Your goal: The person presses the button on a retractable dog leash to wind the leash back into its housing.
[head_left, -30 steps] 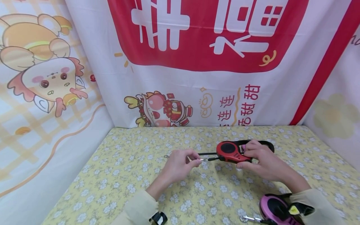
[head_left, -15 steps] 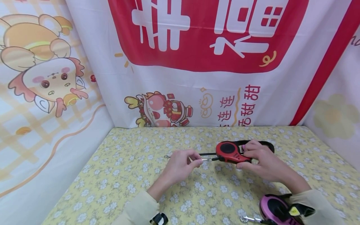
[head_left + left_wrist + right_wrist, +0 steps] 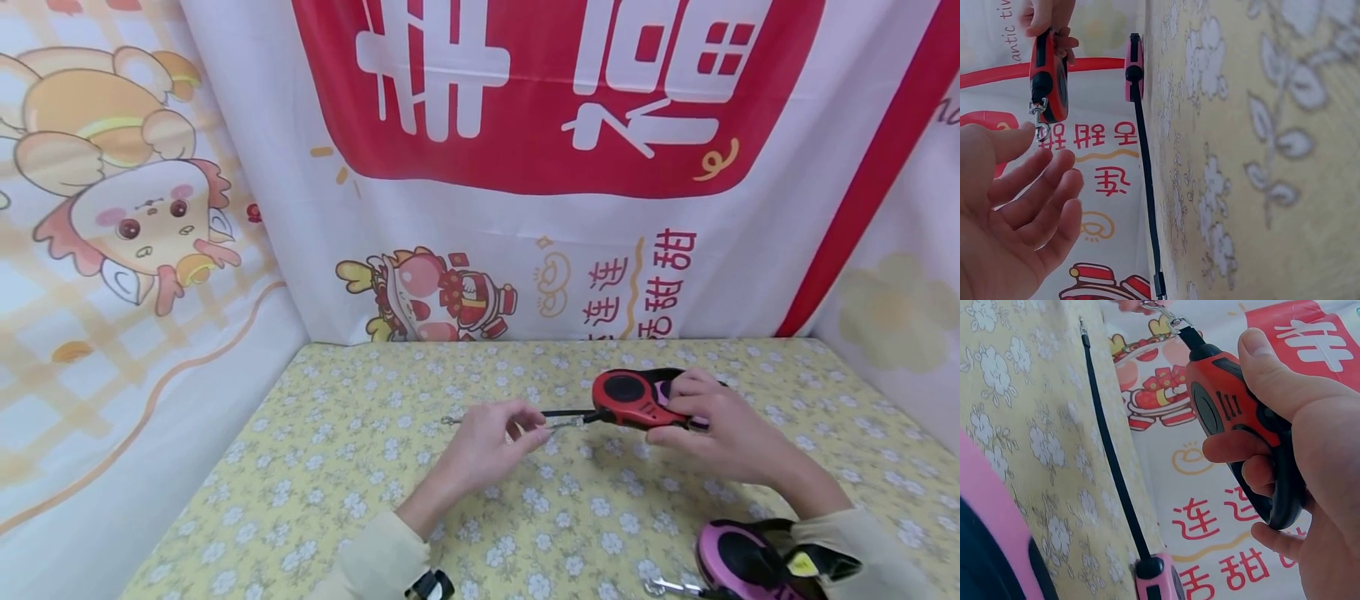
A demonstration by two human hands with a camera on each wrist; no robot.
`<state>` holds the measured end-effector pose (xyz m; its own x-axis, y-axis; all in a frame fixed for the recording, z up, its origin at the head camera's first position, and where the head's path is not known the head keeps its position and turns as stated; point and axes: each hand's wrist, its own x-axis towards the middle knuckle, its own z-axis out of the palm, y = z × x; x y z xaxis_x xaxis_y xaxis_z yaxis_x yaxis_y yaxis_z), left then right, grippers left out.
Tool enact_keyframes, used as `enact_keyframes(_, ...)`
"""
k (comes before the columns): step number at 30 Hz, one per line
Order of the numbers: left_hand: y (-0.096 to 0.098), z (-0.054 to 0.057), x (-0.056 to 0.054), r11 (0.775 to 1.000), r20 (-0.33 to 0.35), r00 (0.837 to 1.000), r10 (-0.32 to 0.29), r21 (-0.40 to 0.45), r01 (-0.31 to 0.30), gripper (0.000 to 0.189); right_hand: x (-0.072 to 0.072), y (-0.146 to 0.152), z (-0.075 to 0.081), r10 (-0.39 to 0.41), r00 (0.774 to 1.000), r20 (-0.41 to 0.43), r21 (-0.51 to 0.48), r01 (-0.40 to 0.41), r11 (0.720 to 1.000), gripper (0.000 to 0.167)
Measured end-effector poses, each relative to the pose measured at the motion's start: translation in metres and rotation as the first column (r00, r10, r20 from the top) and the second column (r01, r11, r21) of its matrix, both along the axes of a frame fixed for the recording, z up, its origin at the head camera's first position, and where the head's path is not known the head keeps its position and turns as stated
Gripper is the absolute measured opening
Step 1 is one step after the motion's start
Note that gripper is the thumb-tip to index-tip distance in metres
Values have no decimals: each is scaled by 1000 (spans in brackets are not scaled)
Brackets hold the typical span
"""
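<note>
In the head view, your right hand (image 3: 720, 435) holds the red leash (image 3: 626, 390) above the table (image 3: 300, 500), toward its far edge, in the right half. Its long axis runs nearly along this edge; the metal clip (image 3: 567, 422) points left, to your left hand (image 3: 487, 440). The near pink leash (image 3: 742, 560) lies at the near edge, on the right side.

In the left wrist view, your left fingers are apart and relaxed; whether the thumb touches the clip cannot be told. The far pink leash (image 3: 1128, 75) has its black strap (image 3: 1147, 175) stretched out on the table.

In the right wrist view, your right fingers are clamped around the handle (image 3: 1285, 487). The clip sits close to the red leash's body, so its winding seems almost done; whether the black strap is left to wind is not shown.
</note>
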<state>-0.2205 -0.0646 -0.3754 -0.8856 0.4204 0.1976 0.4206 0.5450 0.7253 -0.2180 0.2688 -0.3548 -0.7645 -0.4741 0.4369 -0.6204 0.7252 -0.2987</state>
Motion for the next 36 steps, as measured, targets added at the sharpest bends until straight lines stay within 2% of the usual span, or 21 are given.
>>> enact_keyframes(4, 6, -5, 0, 999, 54, 997, -53, -6, 53, 42, 6, 11, 0, -53, 997, 61, 27, 52, 998, 17)
enact_keyframes(10, 19, -8, 3, 983, 61, 987, -146, -102, 151, 58, 12, 38, -11, -94, 993, 67, 95, 88, 992, 25)
enact_keyframes(15, 26, -8, 3, 956, 99, 970, -223, -172, 237, 65, 17, 58, -25, -83, 996, 30, 145, 78, 986, 15)
enact_keyframes(19, 33, -10, 3, 939, 134, 955, -263, -192, 285, 70, 21, 67, -35, -34, 999, 23, 137, 30, 990, 33)
enact_keyframes(22, 38, -11, 3, 921, 129, 947, -293, -230, 316, 74, 21, 73, -42, -9, 1000, 22, 125, 6, 992, 42)
enact_keyframes(24, 43, -11, 2, 904, 122, 939, -321, -255, 343, 75, 21, 78, -45, -18, 999, 39, 135, 13, 991, 44)
enact_keyframes(31, 54, -10, 3, 851, 109, 915, -388, -339, 401, 77, 16, 95, -48, -121, 976, 182, 266, 69, 961, 20)
enact_keyframes(36, 56, -8, 5, 834, 124, 911, -393, -370, 410, 79, 13, 102, -49, -151, 968, 199, 303, 85, 949, 26)
